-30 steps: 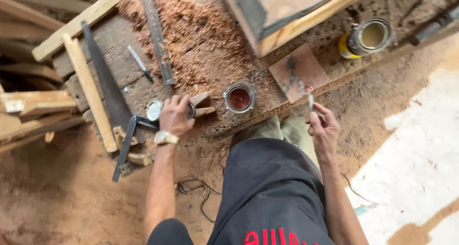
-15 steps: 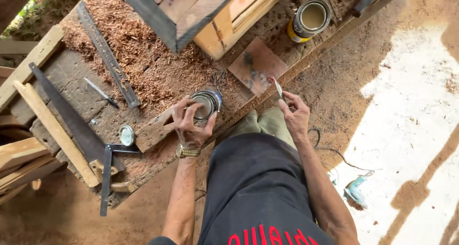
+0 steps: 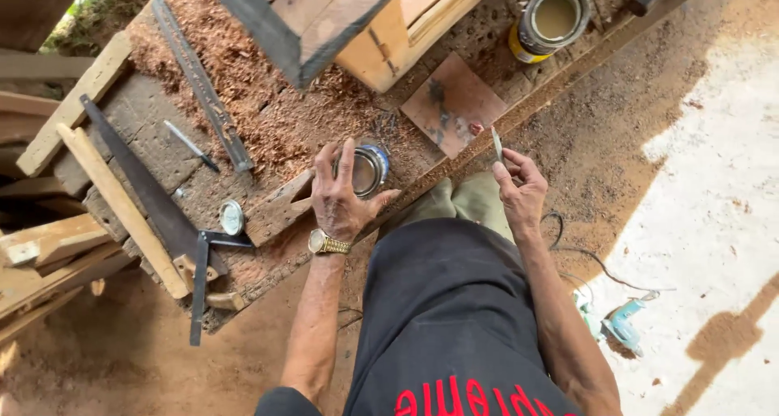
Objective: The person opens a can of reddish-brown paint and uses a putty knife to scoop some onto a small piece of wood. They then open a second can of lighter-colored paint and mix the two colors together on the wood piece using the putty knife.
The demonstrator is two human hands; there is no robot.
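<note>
Small tin (image 3: pixel 365 170) sits near the bench's (image 3: pixel 154 148) front edge, boxed in by a wood block (image 3: pixel 280 209) on its left and a stained board (image 3: pixel 453 103) on its right; left hand (image 3: pixel 341 198) is spread over it, fingers gripping the rim, contents hidden. Right hand (image 3: pixel 519 190) pinches a thin blade (image 3: pixel 497 142), long axis pointing away from the body, just off the edge. Open can (image 3: pixel 550 20) further back holds pale liquid.

Wood block (image 3: pixel 280 209) beside small can (image 3: pixel 369 170), stained board (image 3: pixel 454 103) beyond, shavings (image 3: pixel 276 116) open.
</note>
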